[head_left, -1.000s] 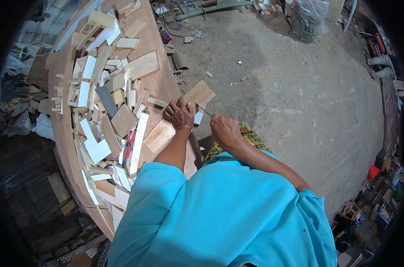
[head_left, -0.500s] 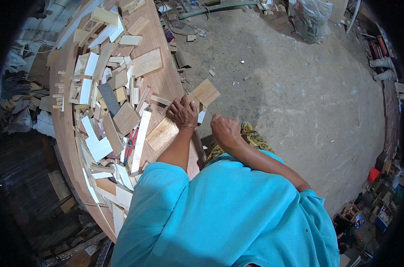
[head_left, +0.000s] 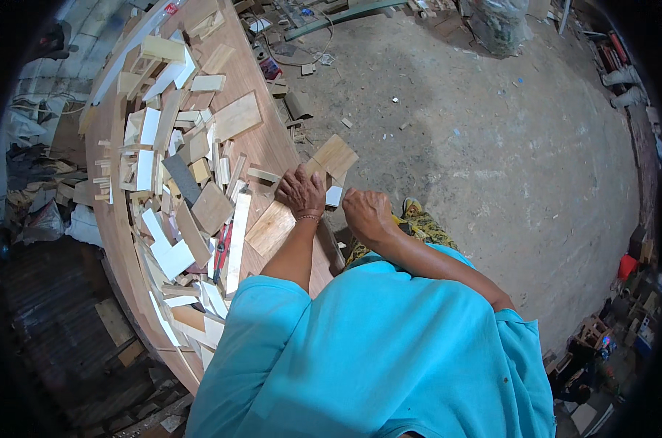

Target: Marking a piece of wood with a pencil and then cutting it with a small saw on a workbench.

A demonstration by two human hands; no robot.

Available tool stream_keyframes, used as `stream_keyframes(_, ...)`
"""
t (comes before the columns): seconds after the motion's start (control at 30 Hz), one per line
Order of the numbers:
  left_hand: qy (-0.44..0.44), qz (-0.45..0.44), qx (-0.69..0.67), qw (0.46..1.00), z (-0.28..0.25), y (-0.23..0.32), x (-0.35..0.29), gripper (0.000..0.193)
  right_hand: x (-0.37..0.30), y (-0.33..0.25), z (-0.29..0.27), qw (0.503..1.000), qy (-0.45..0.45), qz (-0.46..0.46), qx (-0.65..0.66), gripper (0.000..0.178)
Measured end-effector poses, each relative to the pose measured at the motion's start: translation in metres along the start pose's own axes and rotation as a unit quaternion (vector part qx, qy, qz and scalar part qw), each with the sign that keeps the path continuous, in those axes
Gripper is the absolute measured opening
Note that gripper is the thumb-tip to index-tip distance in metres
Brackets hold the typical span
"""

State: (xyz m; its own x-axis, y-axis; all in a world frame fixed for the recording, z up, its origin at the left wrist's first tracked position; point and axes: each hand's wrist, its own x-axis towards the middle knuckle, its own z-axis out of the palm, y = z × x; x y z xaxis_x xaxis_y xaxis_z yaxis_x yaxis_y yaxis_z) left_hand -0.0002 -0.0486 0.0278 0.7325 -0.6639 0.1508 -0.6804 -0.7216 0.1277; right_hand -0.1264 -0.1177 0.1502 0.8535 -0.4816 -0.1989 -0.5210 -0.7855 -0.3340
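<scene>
Left hand (head_left: 302, 193) palm down at the right edge of the workbench (head_left: 271, 142), fingers slightly spread, at the left end of a light wooden panel (head_left: 336, 155) that juts past the edge over the floor. Right hand (head_left: 369, 217) off the bench, fingers curled into a fist; can't tell what, if anything, it grips. Small white piece (head_left: 334, 196) between the hands, below the panel. Flat wood board (head_left: 269, 228) on bench beside left wrist
</scene>
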Motion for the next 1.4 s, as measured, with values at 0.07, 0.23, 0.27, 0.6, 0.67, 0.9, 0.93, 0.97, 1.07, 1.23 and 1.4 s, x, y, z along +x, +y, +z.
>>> stream_keyframes(0.07, -0.025, -0.009, 0.004, 1.000, -0.006, 0.004, 0.000, 0.036, 0.005, -0.002, 0.002, 0.999, -0.021, 0.030, 0.001, 0.008)
stream_keyframes(0.23, -0.022, 0.004, -0.019, 1.000, -0.002, 0.004, 0.005, 0.035, 0.064, -0.002, 0.044, 0.999, -0.033, 0.002, -0.020, 0.017)
stream_keyframes(0.27, -0.016, 0.005, -0.021, 1.000, 0.002, 0.001, 0.004, 0.035, 0.074, -0.008, 0.050, 0.999, -0.024, 0.029, -0.025, 0.017)
stream_keyframes(0.6, -0.033, -0.023, -0.020, 0.999, -0.008, -0.001, 0.004, 0.034, 0.023, -0.008, -0.004, 0.995, -0.083, 0.006, -0.055, 0.011)
stream_keyframes(0.67, -0.056, -0.026, -0.034, 0.998, -0.009, 0.001, 0.006, 0.034, 0.034, -0.005, 0.010, 0.995, -0.081, -0.002, -0.050, 0.012)
stream_keyframes(0.9, -0.018, -0.024, -0.020, 0.999, -0.001, -0.001, 0.007, 0.033, 0.059, 0.002, 0.045, 0.999, -0.021, -0.035, -0.011, 0.012)
stream_keyframes(0.93, -0.015, -0.025, -0.019, 0.999, -0.005, -0.002, 0.006, 0.034, 0.049, 0.000, 0.033, 0.999, -0.024, -0.038, -0.012, 0.012)
stream_keyframes(0.97, -0.011, -0.025, -0.020, 0.999, -0.006, -0.001, 0.004, 0.034, 0.034, -0.002, 0.012, 0.998, -0.049, -0.017, -0.022, 0.011)
stream_keyframes(1.07, -0.016, -0.020, -0.008, 1.000, -0.007, 0.000, 0.003, 0.034, 0.020, -0.001, -0.006, 0.997, -0.062, 0.007, -0.040, 0.010)
stream_keyframes(1.23, -0.009, -0.009, -0.008, 1.000, -0.007, 0.002, 0.004, 0.035, 0.051, 0.005, 0.041, 1.000, -0.013, -0.001, -0.004, 0.012)
stream_keyframes(1.4, -0.037, -0.036, -0.007, 0.999, -0.002, 0.001, 0.007, 0.034, 0.031, 0.005, 0.022, 0.999, -0.004, -0.032, -0.016, 0.011)
